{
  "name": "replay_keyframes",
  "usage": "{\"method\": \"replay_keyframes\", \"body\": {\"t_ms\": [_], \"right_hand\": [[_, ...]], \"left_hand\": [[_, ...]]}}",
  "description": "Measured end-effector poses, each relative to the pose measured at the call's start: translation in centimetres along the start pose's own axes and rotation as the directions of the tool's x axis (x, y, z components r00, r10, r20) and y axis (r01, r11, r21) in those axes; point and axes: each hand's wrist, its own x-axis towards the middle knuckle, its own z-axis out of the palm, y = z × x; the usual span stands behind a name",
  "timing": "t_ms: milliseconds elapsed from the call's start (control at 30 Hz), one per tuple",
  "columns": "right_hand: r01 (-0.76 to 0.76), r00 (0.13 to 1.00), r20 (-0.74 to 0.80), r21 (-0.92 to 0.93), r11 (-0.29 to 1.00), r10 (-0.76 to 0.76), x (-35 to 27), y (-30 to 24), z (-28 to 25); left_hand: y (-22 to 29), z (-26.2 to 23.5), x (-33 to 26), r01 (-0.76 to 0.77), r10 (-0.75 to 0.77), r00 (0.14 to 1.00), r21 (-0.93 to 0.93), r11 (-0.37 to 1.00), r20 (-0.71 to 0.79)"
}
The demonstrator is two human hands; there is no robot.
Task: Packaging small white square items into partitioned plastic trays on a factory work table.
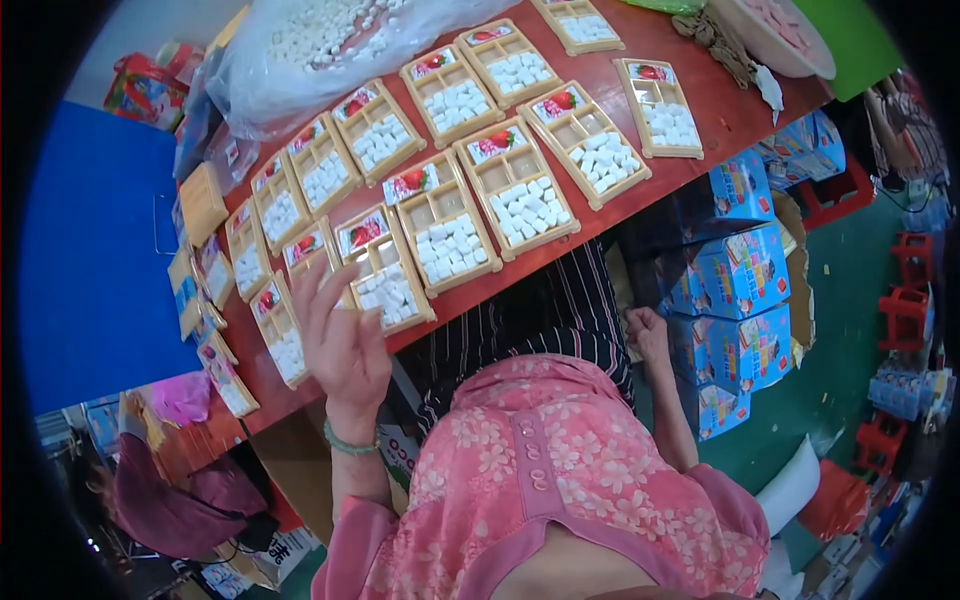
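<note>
My left hand [345, 340] is raised at the table's front edge, its fingers spread, with nothing visible in it. Its fingers overlap the view of beige compartment trays at the front left; the closest is a tray [385, 285] with small white chunks in its large compartment. Whether the fingertips touch a tray, I cannot tell. A green bracelet [352, 447] circles that wrist. My right hand [647, 333] is low beside my striped trousers, fingers curled into a loose fist, with no object showing. Several similar trays [515, 190] stand in rows, each with a strawberry-printed piece in one corner.
A clear plastic bag [265, 75] of white chunks lies at the far left. At the far right sits a pale basin [755, 45] with pink pieces. Stacked blue printed boxes [740, 270] stand right of my legs. Red stools [903, 315] are farther right, on the green floor.
</note>
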Motion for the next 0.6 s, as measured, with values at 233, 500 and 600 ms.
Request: {"method": "replay_keyframes", "body": {"t_ms": [233, 500, 600], "right_hand": [[0.101, 0.992, -0.081, 0.052, 0.994, -0.097, 0.6, -3.8, 0.5], [0.094, 0.993, -0.051, -0.165, 0.982, -0.103, -0.7, -1.1, 0.9], [0.127, 0.991, -0.015, -0.228, 0.965, -0.134, -1.4, -1.5, 0.7]], "left_hand": [[5.7, 5.5, 3.7, -0.121, 0.155, 0.912, -0.113, 0.986, 0.379], [5.7, 9.8, 6.0, -0.245, 0.283, 0.85, -0.143, 0.959, 0.444], [5.1, 9.9, 5.2, -0.197, 0.245, 0.856, -0.151, 0.969, 0.454]]}}
